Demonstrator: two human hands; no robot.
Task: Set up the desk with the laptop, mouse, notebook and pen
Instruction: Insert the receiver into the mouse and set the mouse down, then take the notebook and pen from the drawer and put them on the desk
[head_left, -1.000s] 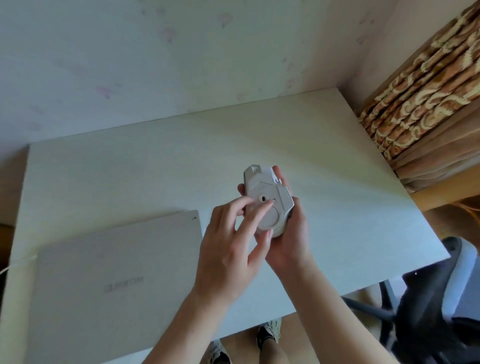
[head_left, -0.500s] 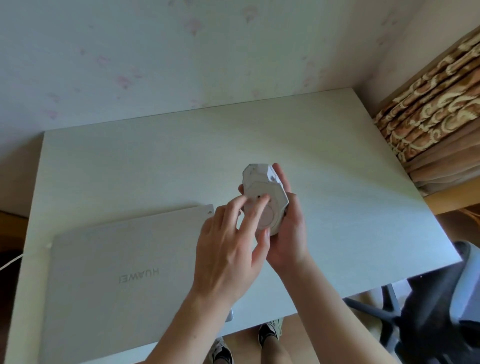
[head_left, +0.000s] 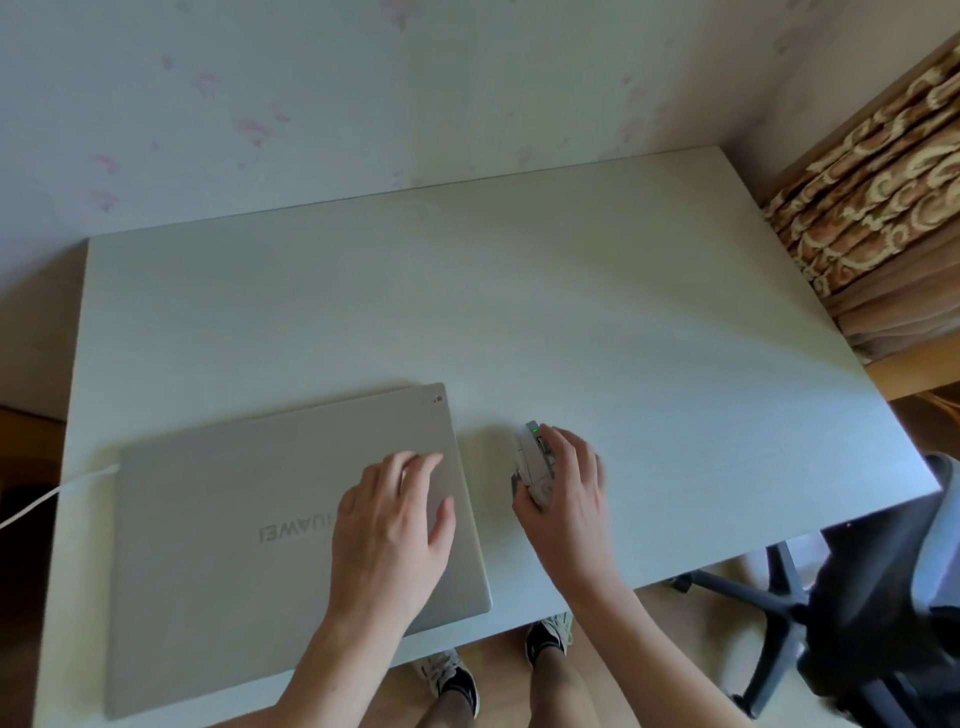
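Note:
A closed silver laptop (head_left: 218, 545) lies at the near left of the pale desk (head_left: 571, 312), its lid logo facing away from me. My left hand (head_left: 395, 519) rests flat on the lid's right part, fingers spread. Just right of the laptop a white mouse (head_left: 535, 462) sits upright on the desk with a green light lit at its front. My right hand (head_left: 566, 493) is cupped over the mouse and grips it. No notebook or pen is in view.
A white cable (head_left: 57, 493) runs off the laptop's left side past the desk edge. A dark office chair (head_left: 883, 597) stands at the near right. A patterned curtain (head_left: 872, 208) hangs by the right edge. The wall borders the desk's far side.
The mouse was held upside down above the desk with my left fingers on its underside. Now it is right side up on the desk under my right hand, and my left hand has moved onto the laptop lid.

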